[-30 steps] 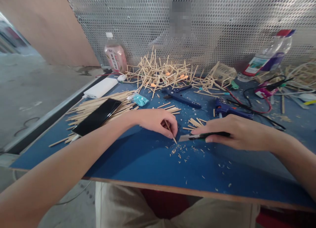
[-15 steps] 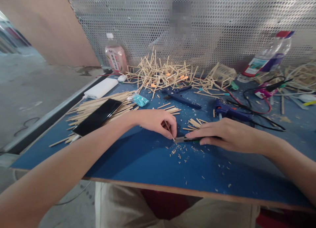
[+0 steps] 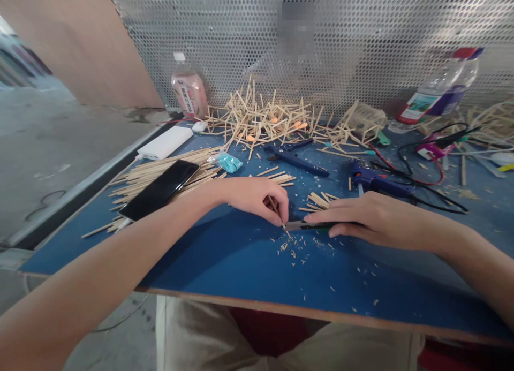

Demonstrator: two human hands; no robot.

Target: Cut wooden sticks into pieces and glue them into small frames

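My left hand [image 3: 261, 199] is closed in a pinch on a thin wooden stick [image 3: 273, 204], whose lower end points down at the table. My right hand [image 3: 373, 220] is closed around a utility knife [image 3: 321, 225] with a dark handle. Its blade [image 3: 296, 225] lies against or very near the stick's lower end; I cannot tell if it touches. Curled wood shavings [image 3: 286, 247] are scattered on the blue tabletop below. Short cut sticks [image 3: 319, 201] lie just behind the knife, and more sticks [image 3: 281, 178] lie behind my left hand.
A black phone [image 3: 160, 190] rests on long sticks [image 3: 132, 177] at left, near a white power bank [image 3: 165, 142]. Behind are blue pliers [image 3: 299, 159], a glue gun [image 3: 381, 182] with cables, a stick pile [image 3: 261, 116] and bottles [image 3: 188, 90]. A perforated metal panel [image 3: 233, 33] stands at the back.
Both hands keep nearly the same place and grip. A little more of the stick's lower end shows beyond the blade. The whole view has shifted slightly.
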